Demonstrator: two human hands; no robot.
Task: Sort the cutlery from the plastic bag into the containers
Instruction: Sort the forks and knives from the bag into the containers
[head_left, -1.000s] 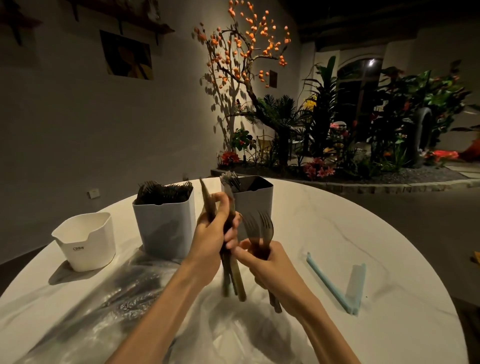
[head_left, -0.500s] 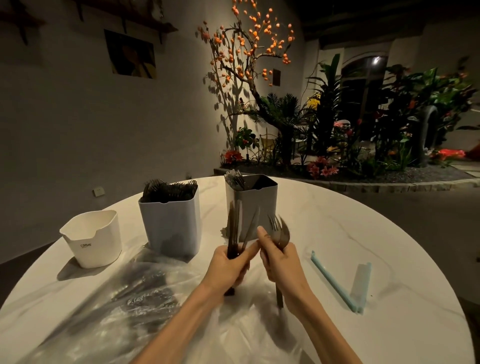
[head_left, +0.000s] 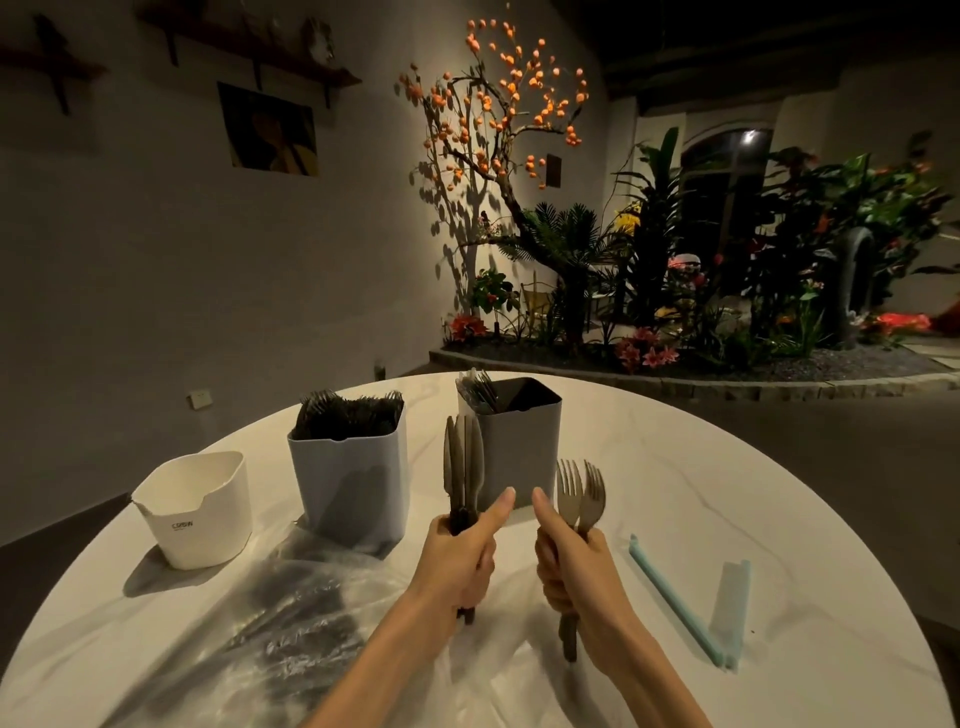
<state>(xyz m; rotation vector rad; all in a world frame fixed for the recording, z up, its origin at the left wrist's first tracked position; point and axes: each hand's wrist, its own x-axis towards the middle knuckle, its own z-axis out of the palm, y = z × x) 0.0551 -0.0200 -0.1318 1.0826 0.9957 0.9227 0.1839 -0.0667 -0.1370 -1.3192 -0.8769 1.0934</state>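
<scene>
Left hand (head_left: 462, 558) fingers curled round upright knives (head_left: 462, 467), blades above the thumb. Right hand (head_left: 569, 569) fingers wrapped on two forks (head_left: 581, 499), tines up, over the plastic bag (head_left: 291, 623) on the counter (head_left: 753, 499).

1. Knives (head_left: 464, 470) are standing upright in the left hand (head_left: 460, 558).
2. Two forks (head_left: 581, 496) are standing upright in the right hand (head_left: 574, 569).
3. The clear plastic bag (head_left: 291, 618) is lying crumpled on the tabletop (head_left: 727, 493).
4. Three containers are standing behind it: a low white one (head_left: 195, 512), a light blue one (head_left: 349, 480) full of forks, and a grey one (head_left: 519, 441).
</scene>
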